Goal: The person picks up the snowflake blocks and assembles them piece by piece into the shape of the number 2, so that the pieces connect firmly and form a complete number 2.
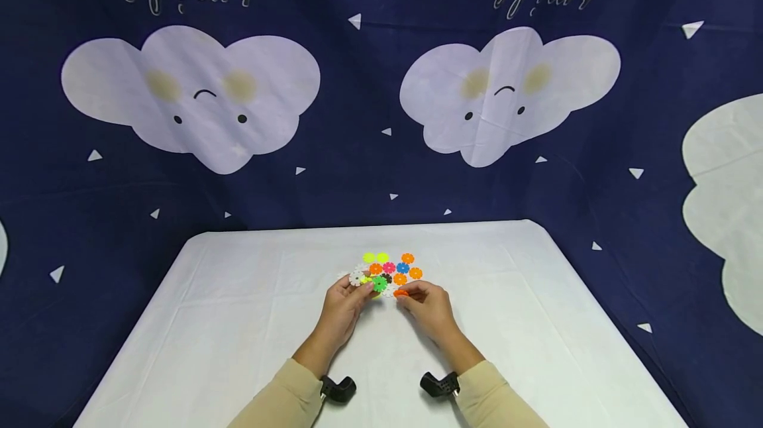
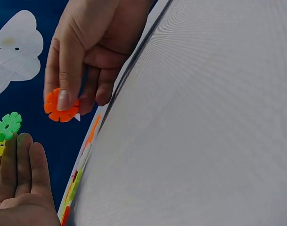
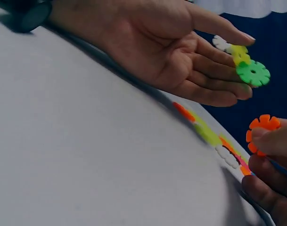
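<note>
My left hand (image 1: 342,305) holds a short chain of joined notched plastic discs above the table, between thumb and fingers. In the right wrist view the chain runs from a white disc (image 3: 221,43) through a yellow disc (image 3: 239,51) to a green disc (image 3: 256,75) at its free end. To the right, my right hand (image 1: 432,312) pinches a single orange disc (image 2: 53,107) between thumb and fingers. The orange disc is apart from the chain. Just beyond both hands, more loose discs lie on the table, including a blue disc (image 1: 403,267) and a pink disc (image 1: 389,267).
A white cloth covers the table (image 1: 238,335). Among the loose discs are several orange ones, a dark disc (image 1: 387,278) and yellow discs (image 1: 382,258). Behind the table hangs a navy curtain (image 1: 357,83) printed with clouds. Each wrist wears a black device (image 1: 338,389).
</note>
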Motion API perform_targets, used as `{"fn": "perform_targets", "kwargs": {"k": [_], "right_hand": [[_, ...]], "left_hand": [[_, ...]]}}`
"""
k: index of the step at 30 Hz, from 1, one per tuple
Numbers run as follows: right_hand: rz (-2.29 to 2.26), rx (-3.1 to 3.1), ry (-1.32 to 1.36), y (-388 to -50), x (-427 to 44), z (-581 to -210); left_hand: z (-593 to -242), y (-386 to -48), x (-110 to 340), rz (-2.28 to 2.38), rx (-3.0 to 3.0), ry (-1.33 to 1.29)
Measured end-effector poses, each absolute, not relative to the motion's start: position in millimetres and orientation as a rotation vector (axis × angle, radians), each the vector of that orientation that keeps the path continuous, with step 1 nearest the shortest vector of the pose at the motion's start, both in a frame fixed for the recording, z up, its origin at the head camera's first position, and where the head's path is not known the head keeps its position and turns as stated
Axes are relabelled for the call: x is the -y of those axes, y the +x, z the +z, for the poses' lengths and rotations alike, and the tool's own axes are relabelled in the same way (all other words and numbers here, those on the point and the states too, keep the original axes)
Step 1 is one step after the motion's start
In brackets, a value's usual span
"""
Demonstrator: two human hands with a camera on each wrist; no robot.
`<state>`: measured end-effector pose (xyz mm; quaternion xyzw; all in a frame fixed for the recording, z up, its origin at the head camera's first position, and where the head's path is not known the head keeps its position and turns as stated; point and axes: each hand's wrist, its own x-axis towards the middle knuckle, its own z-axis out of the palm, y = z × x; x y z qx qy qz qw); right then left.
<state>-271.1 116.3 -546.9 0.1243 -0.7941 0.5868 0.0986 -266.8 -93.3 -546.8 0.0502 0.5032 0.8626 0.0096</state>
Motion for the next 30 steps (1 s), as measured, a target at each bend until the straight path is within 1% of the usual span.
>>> {"fn": "perform_targets", "kwargs": {"k": [4,9,18,26,30], "right_hand": [[1.898,2.268,0.418,-264.9,-109.1,-545.5],[1.911,2.201,0.466,-259.2,-100.7,-545.5],[1.746,2.125,0.529,-257.4,-94.2,-545.7],[1.358,2.110,0.734,-260.6,-95.1,-549.8],[1.284,2.087,0.769,-261.3,-94.7,-550.3]], "left_hand": [[-547.0,-267.1,92.7,2.702,-1.556,0.165],[-546.8,-266.9,91.3,2.720,-1.549,0.173],[-548.1,-267.1,91.1,2.731,-1.561,0.181],[-549.1,-267.7,91.3,2.725,-1.599,0.175],[-548.4,-267.2,91.4,2.713,-1.618,0.187]]}}
